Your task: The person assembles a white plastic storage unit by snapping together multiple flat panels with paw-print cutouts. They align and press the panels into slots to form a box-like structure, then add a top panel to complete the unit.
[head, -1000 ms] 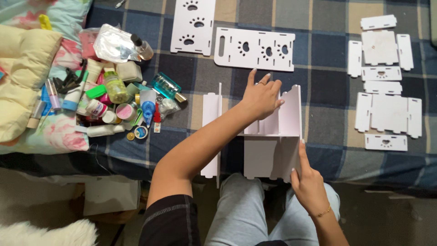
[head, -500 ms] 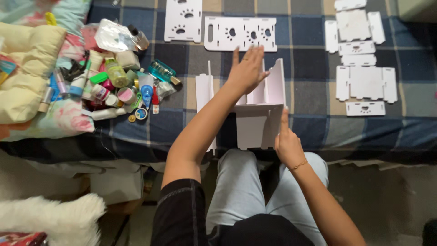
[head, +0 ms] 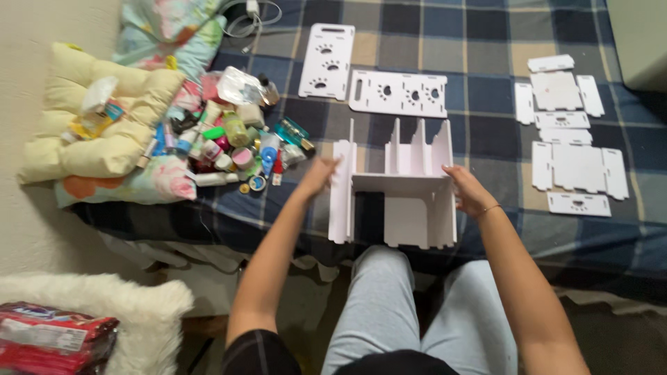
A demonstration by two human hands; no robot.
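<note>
Item, partly built white organiser frame (head: pixel 399 184): I am bracing it with left hand (head: pixel 318 175) and right hand (head: pixel 467 189) gripping its sides, while paw-print panels (head: pixel 397 92) and small white pieces (head: pixel 570 139) are lying loose, unfitted.

Black short sleeves, light grey trousers, thin bracelet (head: pixel 488 208) on right wrist.
</note>
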